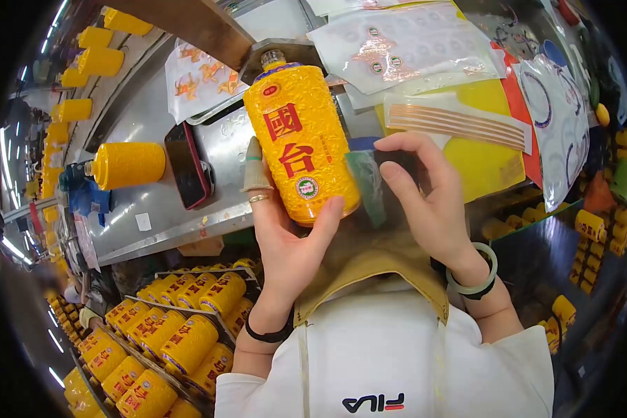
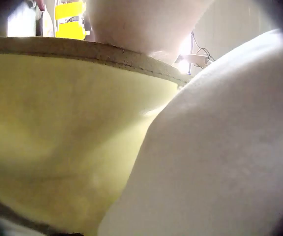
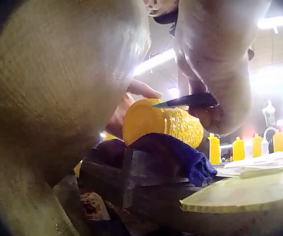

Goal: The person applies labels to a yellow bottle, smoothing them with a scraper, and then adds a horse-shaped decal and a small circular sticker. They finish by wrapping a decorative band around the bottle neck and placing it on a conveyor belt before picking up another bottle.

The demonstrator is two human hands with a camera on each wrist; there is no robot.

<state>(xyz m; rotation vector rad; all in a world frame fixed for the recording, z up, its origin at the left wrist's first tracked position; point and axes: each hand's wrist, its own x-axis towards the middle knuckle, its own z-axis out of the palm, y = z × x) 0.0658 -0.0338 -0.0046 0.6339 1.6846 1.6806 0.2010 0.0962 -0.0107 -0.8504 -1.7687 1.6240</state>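
Head view alone shows bottle label — red characters

glossy embossed yellow bottle with rough relief surface, brushed shiny metal bench, clear glossy plastic sticker sheets, soft blue cloth, matt white fabric sleeve

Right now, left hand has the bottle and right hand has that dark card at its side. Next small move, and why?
Probably draw the dark card across the yellow bottle below its red characters. The right hand pinches the card at the bottle's side with film hanging from it, while the left hand grips the bottle from below.
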